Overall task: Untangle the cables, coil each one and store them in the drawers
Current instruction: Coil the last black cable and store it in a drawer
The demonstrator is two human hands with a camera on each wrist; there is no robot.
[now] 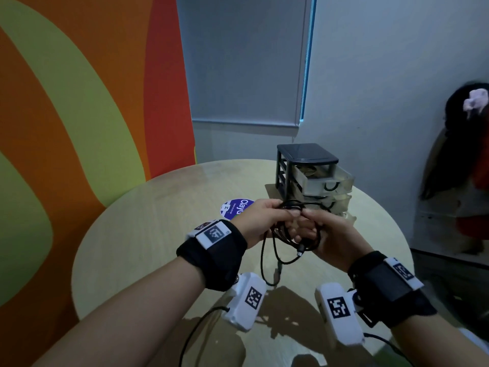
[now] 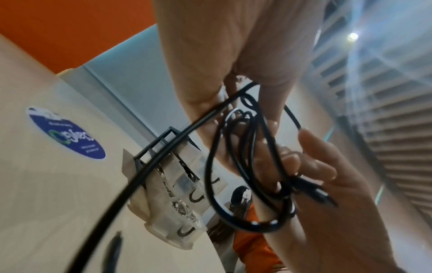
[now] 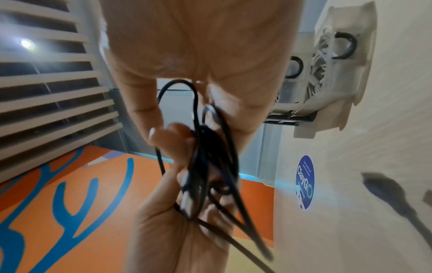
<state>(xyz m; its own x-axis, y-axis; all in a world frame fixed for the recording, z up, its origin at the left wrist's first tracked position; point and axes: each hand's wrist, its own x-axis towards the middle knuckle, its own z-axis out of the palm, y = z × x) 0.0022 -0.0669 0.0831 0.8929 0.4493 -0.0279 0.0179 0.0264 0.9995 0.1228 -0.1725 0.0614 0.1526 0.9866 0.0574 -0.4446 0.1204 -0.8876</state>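
Note:
A tangled black cable (image 1: 287, 235) hangs in loose loops between both hands above the round table (image 1: 148, 223). My left hand (image 1: 280, 211) pinches strands at the top of the bundle. My right hand (image 1: 308, 217) meets it there, fingers curled round the loops. One plug end (image 1: 277, 274) dangles toward the table. In the left wrist view the cable (image 2: 211, 177) loops round the fingers of the right hand (image 2: 311, 166). Behind stands a black-framed drawer unit (image 1: 307, 154), its translucent top drawer (image 1: 322, 181) pulled out. A lower drawer holds white cable (image 3: 319, 61).
A round blue sticker (image 1: 234, 206) lies on the table left of the hands. Another person in orange (image 1: 471, 165) stands at the far right by the wall. The orange and green wall (image 1: 79, 128) runs close behind the table's left side.

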